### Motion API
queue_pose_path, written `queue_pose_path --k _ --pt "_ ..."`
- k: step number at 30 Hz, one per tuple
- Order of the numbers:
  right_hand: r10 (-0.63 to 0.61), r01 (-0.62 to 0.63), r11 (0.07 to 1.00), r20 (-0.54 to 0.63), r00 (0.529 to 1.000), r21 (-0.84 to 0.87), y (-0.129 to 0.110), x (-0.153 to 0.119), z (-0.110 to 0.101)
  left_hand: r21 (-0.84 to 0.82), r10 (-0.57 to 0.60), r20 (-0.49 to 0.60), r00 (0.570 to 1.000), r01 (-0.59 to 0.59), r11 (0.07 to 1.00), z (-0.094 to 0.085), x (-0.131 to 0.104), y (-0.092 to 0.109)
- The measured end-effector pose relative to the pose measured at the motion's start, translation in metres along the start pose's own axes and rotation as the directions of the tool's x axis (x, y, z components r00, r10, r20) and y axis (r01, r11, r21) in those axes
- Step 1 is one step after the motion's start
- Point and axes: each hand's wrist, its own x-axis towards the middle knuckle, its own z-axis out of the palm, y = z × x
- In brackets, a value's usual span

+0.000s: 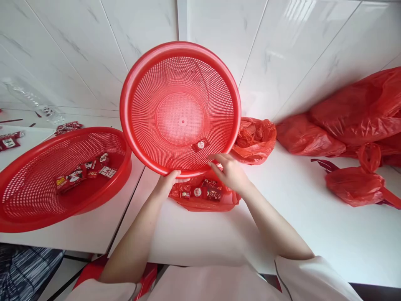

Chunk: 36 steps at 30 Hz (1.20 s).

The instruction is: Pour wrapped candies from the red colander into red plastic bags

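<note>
A red perforated plastic basket point(180, 77) is tipped toward me, its rim facing up and forward. My left hand point(167, 184) is closed on its near rim, with the thumb over the edge. At the near right rim is my right hand point(230, 172), its fingers apart and reaching just inside. A small red snack packet point(200, 144) lies on the inner wall, close to those fingers but apart from them. Below the basket, an open red plastic bag point(200, 205) holds several small red and dark packets point(197, 192).
Another red basket point(103, 196) with several packets point(75, 176) stands left. Red plastic bags point(360, 113) are piled right, with a tied bag point(355, 184) nearer. A crumpled red bag point(255, 140) sits behind. A tiled wall point(266, 54) borders the white table point(282, 213).
</note>
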Motion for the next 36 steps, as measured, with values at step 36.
queue_pose_path --k 36 --pt "-0.07 -0.036 0.89 0.215 0.974 0.454 -0.009 -0.003 -0.008 -0.198 0.044 -0.202 0.978 -0.085 0.976 0.005 0.006 0.001"
